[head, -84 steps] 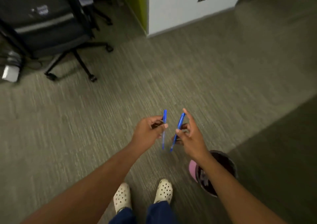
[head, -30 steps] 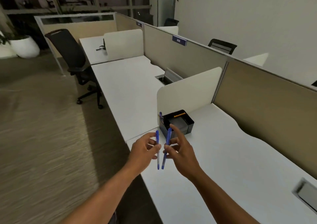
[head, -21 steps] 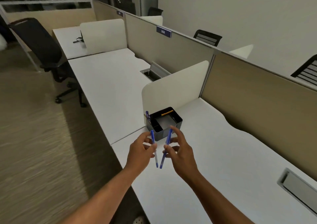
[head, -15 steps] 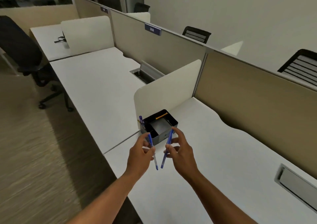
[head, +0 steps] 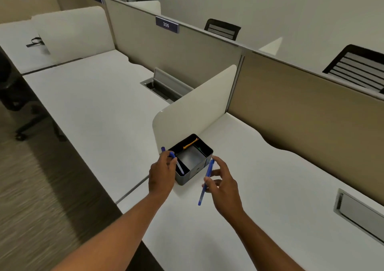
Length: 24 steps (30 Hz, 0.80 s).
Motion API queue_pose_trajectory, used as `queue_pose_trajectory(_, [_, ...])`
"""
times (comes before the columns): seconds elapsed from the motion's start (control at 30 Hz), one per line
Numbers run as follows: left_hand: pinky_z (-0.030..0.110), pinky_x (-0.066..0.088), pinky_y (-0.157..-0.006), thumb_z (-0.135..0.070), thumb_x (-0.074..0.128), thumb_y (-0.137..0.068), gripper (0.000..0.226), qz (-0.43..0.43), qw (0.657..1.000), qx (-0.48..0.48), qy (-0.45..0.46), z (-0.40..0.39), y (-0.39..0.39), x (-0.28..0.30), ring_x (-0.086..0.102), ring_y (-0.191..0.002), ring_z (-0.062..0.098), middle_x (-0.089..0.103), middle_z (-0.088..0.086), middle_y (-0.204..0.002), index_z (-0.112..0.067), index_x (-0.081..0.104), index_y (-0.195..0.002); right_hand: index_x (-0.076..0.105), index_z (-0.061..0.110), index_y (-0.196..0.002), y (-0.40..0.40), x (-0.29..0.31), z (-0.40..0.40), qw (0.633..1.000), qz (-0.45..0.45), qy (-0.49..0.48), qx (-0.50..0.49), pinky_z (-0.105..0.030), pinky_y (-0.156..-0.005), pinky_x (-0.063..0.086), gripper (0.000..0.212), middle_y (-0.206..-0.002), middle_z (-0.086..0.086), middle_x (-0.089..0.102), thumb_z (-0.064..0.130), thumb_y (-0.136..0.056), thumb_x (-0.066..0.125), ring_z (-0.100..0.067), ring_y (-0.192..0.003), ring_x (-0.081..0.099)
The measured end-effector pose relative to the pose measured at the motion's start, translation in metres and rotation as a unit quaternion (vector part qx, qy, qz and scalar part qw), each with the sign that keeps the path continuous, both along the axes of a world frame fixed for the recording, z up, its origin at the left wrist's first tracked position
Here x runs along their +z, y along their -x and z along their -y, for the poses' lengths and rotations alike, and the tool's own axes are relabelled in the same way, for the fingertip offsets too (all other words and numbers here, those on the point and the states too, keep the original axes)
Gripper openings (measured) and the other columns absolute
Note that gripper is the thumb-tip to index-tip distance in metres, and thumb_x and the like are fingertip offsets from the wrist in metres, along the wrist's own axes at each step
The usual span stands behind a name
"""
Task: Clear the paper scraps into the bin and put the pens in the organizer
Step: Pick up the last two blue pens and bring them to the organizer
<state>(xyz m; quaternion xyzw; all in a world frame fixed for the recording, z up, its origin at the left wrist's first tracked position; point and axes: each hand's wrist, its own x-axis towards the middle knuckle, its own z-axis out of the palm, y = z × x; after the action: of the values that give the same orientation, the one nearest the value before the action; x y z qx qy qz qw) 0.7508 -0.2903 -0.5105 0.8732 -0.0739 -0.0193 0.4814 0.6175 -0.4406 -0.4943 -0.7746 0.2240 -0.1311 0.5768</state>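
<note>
- your left hand (head: 161, 174) curls its fingers (head: 168, 160) round a blue pen (head: 173, 159), holding it tilted, its lower end dipping into the near-left slot of the organizer (head: 192, 160), its top sticking out past your knuckles.
- your right hand (head: 223, 184) pinches a second pen (head: 205, 182) between thumb and fingertips, the other fingers loosely spread; that pen stands near upright, just to the right of the organizer, above the desk (head: 259, 198) and not in any slot.
- the organizer is a dark box with several slots, sitting near the desk's front edge, its far side against a cream divider (head: 193, 106). an orange stick (head: 190, 144) lies in its back slot; something small and green shows in the right one, too small to tell.
- no paper scraps and no bin show in this view.
- beyond the divider lies a second white desk (head: 93, 96) with an open cable hatch (head: 164, 86); another hatch (head: 359, 214) sits on your desk, far right.
- a tan partition (head: 301, 108) runs along the back, carrying a sign reading 306 (head: 166, 24), with chair backs (head: 357, 65) showing above it.
</note>
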Motion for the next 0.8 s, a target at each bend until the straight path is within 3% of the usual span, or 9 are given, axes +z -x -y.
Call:
queue_pose_trajectory(0.2, [0.017,0.044,-0.064,-0.026,0.063,-0.101,0.019,-0.044,0.999,0.007,-0.022,0.006,-0.011,-0.036,0.070,-0.093,0.020,0.078,0.005,-0.099,-0.015,0.071,-0.115,0.042,0.046,-0.148,-0.001,-0.006,0.008,0.999,-0.026,-0.018,-0.026,-0.029,-0.078,0.066,0.064,-0.110,0.011,0.066,0.015,-0.099,0.069,-0.013,-0.085,0.078])
queue_pose_trajectory(0.27, [0.022,0.050,-0.068,-0.026,0.065,-0.100,0.021,-0.059,0.998,0.001,-0.033,0.007,-0.013,-0.045,0.071,-0.093,0.022,0.078,0.008,-0.098,-0.012,0.074,-0.114,0.042,0.046,-0.147,-0.002,-0.008,0.007,0.999,-0.023,-0.021,-0.027,-0.031,-0.079,0.066,0.063,-0.110,0.011,0.066,0.015,-0.099,0.068,-0.015,-0.085,0.078])
queue_pose_trajectory(0.4, [0.036,0.060,-0.079,-0.027,0.070,-0.096,0.021,-0.105,0.992,-0.015,-0.061,0.006,-0.015,-0.059,0.072,-0.094,0.027,0.077,0.010,-0.100,-0.010,0.078,-0.106,0.041,0.063,-0.133,-0.007,-0.012,-0.003,1.000,-0.011,-0.021,-0.015,-0.023,-0.073,0.064,0.061,-0.109,0.012,0.065,0.016,-0.101,0.065,-0.014,-0.084,0.078])
queue_pose_trajectory(0.5, [0.038,0.060,-0.086,-0.023,0.072,-0.095,0.024,-0.129,0.989,-0.030,-0.061,0.001,-0.016,-0.064,0.071,-0.101,0.027,0.076,0.009,-0.107,-0.010,0.077,-0.114,0.038,0.079,-0.119,-0.014,-0.015,-0.010,1.000,-0.011,-0.003,-0.011,-0.021,-0.071,0.062,0.063,-0.106,0.014,0.067,0.023,-0.102,0.064,-0.008,-0.087,0.076])
queue_pose_trajectory(0.57, [0.039,0.059,-0.090,-0.019,0.073,-0.094,0.027,-0.142,0.988,-0.024,-0.057,-0.004,-0.017,-0.064,0.070,-0.105,0.026,0.075,0.009,-0.113,-0.011,0.075,-0.119,0.037,0.079,-0.117,-0.020,-0.015,-0.011,1.000,-0.016,0.025,-0.006,-0.023,-0.076,0.063,0.059,-0.104,0.016,0.068,0.028,-0.102,0.063,-0.004,-0.089,0.074])
queue_pose_trajectory(0.63, [0.037,0.058,-0.089,-0.015,0.067,-0.095,0.028,-0.140,0.989,-0.005,-0.051,-0.010,-0.016,-0.062,0.069,-0.107,0.027,0.075,0.010,-0.117,-0.012,0.074,-0.122,0.039,0.067,-0.127,-0.030,-0.014,-0.012,0.999,-0.012,0.043,-0.001,-0.023,-0.079,0.062,0.055,-0.100,0.015,0.070,0.026,-0.101,0.066,-0.004,-0.089,0.074])
queue_pose_trajectory(0.7, [0.035,0.057,-0.086,-0.013,0.059,-0.097,0.030,-0.130,0.990,0.035,-0.032,-0.016,-0.013,-0.060,0.069,-0.105,0.027,0.075,0.010,-0.118,-0.014,0.074,-0.124,0.039,0.048,-0.136,-0.043,-0.011,-0.012,0.999,-0.003,0.054,0.001,-0.014,-0.076,0.058,0.054,-0.097,0.016,0.071,0.022,-0.100,0.068,-0.002,-0.091,0.073])
queue_pose_trajectory(0.8, [0.034,0.057,-0.082,-0.013,0.058,-0.097,0.030,-0.127,0.989,0.073,0.022,-0.024,-0.003,-0.056,0.068,-0.094,0.021,0.075,0.008,-0.114,-0.016,0.075,-0.122,0.048,0.034,-0.133,-0.066,-0.007,-0.011,0.997,0.004,0.077,0.002,-0.002,-0.072,0.050,0.044,-0.103,0.012,0.073,0.018,-0.098,0.069,0.001,-0.092,0.071])
